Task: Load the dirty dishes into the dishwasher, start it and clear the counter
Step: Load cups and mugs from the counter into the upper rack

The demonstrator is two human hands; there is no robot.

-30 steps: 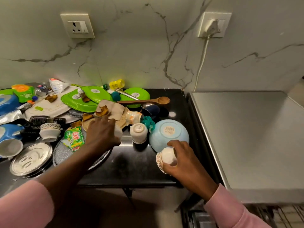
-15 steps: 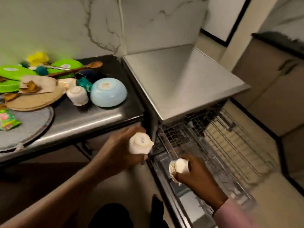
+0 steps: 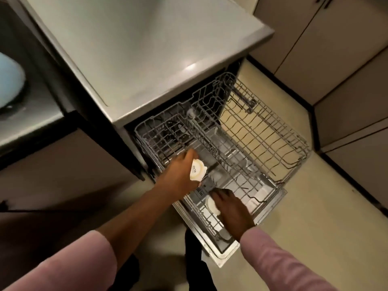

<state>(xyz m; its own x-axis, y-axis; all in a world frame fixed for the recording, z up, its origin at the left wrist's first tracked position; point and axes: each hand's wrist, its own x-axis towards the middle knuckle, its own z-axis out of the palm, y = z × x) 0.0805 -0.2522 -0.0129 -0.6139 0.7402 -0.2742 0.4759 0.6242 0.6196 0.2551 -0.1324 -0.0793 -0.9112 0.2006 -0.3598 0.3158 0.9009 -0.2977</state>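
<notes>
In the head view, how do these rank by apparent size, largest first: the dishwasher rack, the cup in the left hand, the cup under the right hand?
1. Dishwasher rack, clearly largest.
2. Cup in the left hand and cup under the right hand: unsure, both partly hidden by the left hand and right hand.

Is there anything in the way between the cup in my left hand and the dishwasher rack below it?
Nothing visible blocks it. The left hand holds the white cup just above the pulled-out rack, whose wires below it look bare. The right hand with the other cup is nearer you, off to the side.
</notes>
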